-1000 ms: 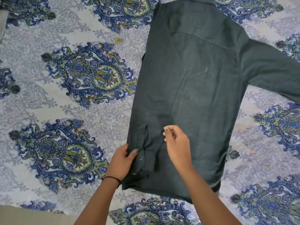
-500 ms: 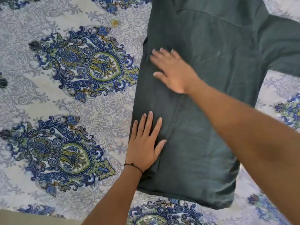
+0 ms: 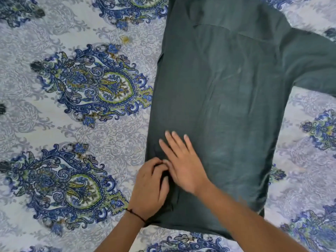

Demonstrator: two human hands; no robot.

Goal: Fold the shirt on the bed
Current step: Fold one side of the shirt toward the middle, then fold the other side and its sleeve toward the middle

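On the blue paisley bedsheet (image 3: 116, 142), a dark green shirt (image 3: 218, 106)

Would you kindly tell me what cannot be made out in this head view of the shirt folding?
1. Collar of the dark green shirt: cut off by the top edge, head view.
2. Cuff of the spread sleeve: cut off by the right edge.
3. Whether the left hand pinches cloth: hidden by its curled fingers and the right hand.
4. Right hand's fingertips: blurred.
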